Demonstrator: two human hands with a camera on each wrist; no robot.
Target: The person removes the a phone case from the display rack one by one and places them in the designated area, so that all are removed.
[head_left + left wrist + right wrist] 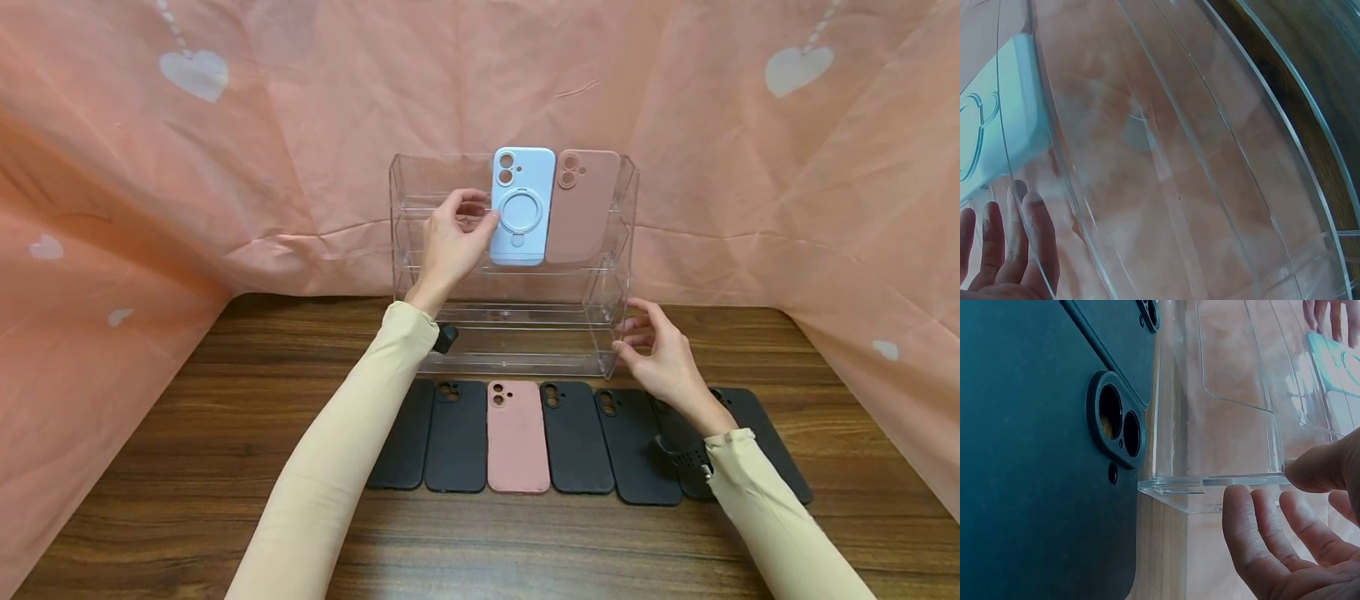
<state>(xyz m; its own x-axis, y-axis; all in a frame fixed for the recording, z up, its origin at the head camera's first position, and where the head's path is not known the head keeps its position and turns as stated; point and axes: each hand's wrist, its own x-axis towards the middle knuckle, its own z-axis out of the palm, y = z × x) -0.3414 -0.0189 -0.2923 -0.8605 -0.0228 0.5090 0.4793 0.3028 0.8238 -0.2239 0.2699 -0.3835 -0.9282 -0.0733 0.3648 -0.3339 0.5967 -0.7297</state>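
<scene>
A light blue phone case (532, 242) with a ring on its back stands tilted in an upper tier of a clear acrylic display rack (502, 315). My left hand (455, 237) is at the case's left side. Its thumb touches the edge, while the other fingers extend beside the case, relaxed in the left wrist view. Low on the rack's right side is my right hand (663, 358), holding the side panel with the thumb at the front edge and fingertips along the outer face. To the right of the blue case stands a pink phone case (588, 208).
Before the rack, a row of phone cases lies on the wooden table (465, 550): a pink one (517, 442) and several black ones, including a black case (577, 442). My right forearm covers part of the row. A pink cloth (322, 142) hangs behind.
</scene>
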